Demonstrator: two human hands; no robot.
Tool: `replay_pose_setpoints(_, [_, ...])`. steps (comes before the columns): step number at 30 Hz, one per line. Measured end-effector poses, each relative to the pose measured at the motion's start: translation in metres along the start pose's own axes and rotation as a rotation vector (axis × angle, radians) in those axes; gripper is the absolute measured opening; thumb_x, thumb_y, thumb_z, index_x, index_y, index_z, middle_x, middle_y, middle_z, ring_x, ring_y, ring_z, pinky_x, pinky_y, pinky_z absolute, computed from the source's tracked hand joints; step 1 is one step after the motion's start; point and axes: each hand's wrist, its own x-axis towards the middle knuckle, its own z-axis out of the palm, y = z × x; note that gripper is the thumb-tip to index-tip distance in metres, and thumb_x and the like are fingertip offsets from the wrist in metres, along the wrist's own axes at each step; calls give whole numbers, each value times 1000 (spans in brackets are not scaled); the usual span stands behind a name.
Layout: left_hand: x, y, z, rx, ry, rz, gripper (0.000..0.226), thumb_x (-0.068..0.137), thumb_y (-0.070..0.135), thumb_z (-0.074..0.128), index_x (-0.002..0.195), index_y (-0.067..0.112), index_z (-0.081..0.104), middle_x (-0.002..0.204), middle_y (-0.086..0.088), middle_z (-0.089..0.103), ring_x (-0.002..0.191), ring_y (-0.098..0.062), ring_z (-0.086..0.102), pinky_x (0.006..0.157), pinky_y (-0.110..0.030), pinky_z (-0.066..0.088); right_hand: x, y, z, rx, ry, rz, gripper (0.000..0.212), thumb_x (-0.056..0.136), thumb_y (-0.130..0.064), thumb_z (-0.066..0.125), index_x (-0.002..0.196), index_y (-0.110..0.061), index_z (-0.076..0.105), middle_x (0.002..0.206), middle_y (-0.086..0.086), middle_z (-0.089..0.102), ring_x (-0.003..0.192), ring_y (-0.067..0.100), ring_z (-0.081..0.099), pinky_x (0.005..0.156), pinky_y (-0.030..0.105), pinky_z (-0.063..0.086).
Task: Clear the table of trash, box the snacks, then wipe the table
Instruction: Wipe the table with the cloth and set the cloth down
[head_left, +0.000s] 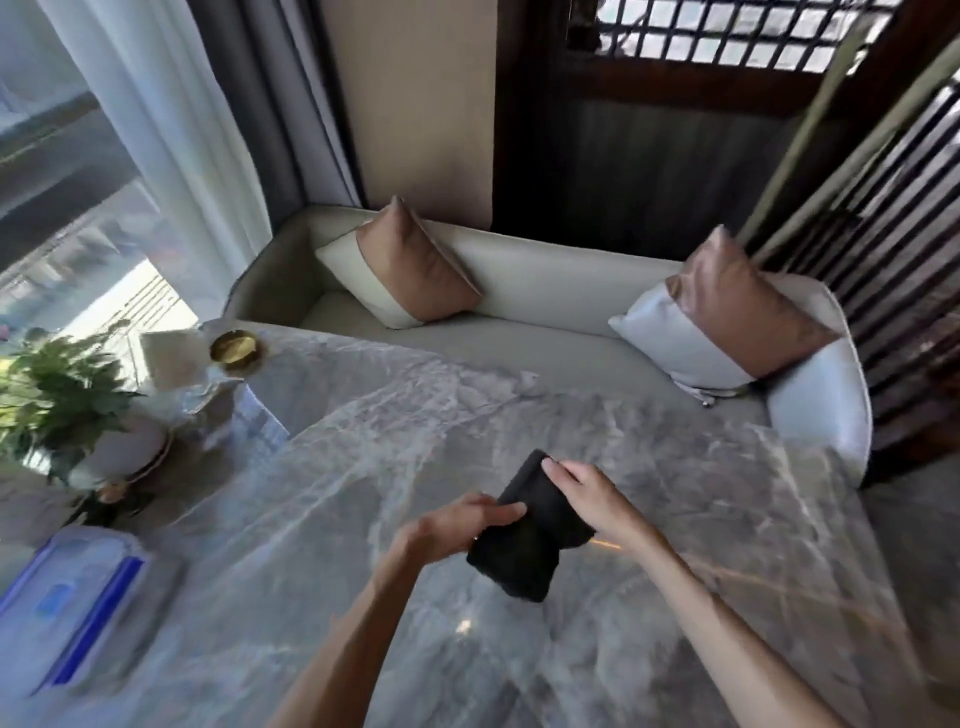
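Note:
A folded black cloth (524, 540) lies on the grey marble table (363, 467), a little right of centre. My left hand (452, 525) holds its left edge, thumb and fingers pinching the fabric. My right hand (592, 499) rests on the cloth's upper right part with its fingers over the fold. A clear plastic box with a blue-clipped lid (78, 597) sits shut at the table's near left corner.
A potted green plant (57, 395) stands at the left edge. Behind it are a tissue holder (176, 364), a gold dish (234, 349) and a card stand (249, 421). A cream sofa (545, 291) with two cushions runs along the far side.

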Motion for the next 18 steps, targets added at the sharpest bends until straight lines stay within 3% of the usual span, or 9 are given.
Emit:
replay_pose_setpoints(2, [3, 5, -2, -27, -38, 10, 45, 92, 47, 58, 103, 5, 71, 99, -12, 73, 85, -19, 70, 75, -26, 54, 0, 10, -15, 292, -204, 196, 46, 88, -56, 58, 78, -12, 69, 79, 4, 68, 71, 15, 63, 62, 30, 47])
replay_pose_setpoints(4, [7, 9, -8, -56, -48, 49, 50, 88, 51, 61, 105, 5, 69, 100, -13, 72, 85, -19, 69, 75, -27, 54, -2, 23, -24, 514, -437, 294, 47, 80, -59, 66, 104, -18, 73, 101, 11, 71, 86, 22, 68, 64, 29, 53])
replay_pose_setpoints(6, [14, 16, -15, -36, -90, 84, 49, 84, 50, 66, 108, 7, 68, 102, -11, 71, 89, -19, 69, 78, -29, 53, -1, 35, -26, 687, -590, 284, 54, 83, -46, 68, 125, -13, 63, 129, 20, 62, 119, 32, 62, 90, 38, 55])
replay_pose_setpoints(8, [24, 26, -21, 23, -172, 120, 35, 86, 44, 67, 109, 18, 70, 106, -6, 73, 98, -18, 70, 82, -26, 54, -3, 41, -20, 791, -665, 252, 60, 84, -33, 69, 136, -6, 53, 142, 23, 51, 133, 35, 48, 106, 44, 46])
replay_pose_setpoints(10, [36, 35, -26, 80, -230, 150, 27, 86, 36, 69, 108, 20, 70, 106, -3, 73, 99, -15, 70, 82, -25, 54, -3, 47, -14, 837, -646, 262, 66, 78, -27, 78, 133, -1, 54, 139, 25, 53, 131, 36, 50, 104, 45, 46])
replay_pose_setpoints(13, [59, 43, -32, 141, -227, 213, 15, 84, 30, 72, 96, 22, 70, 90, 6, 71, 85, -7, 68, 74, -22, 53, 1, 62, -10, 969, -578, 256, 62, 75, -19, 80, 129, 1, 58, 134, 23, 58, 125, 34, 56, 100, 44, 49])
replay_pose_setpoints(16, [82, 47, -37, 51, -100, 292, 13, 81, 16, 75, 90, 24, 70, 79, 9, 69, 76, -5, 64, 63, -13, 49, 5, 73, -7, 1075, -406, 289, 66, 66, -14, 87, 124, 3, 61, 125, 23, 65, 115, 33, 64, 90, 41, 55])
replay_pose_setpoints(18, [96, 46, -38, -31, 0, 311, 15, 81, 14, 76, 89, 24, 68, 78, 8, 67, 73, -5, 63, 60, -13, 49, 7, 82, -5, 1164, -328, 282, 66, 70, -6, 83, 128, 7, 55, 128, 27, 62, 118, 39, 61, 89, 49, 54])
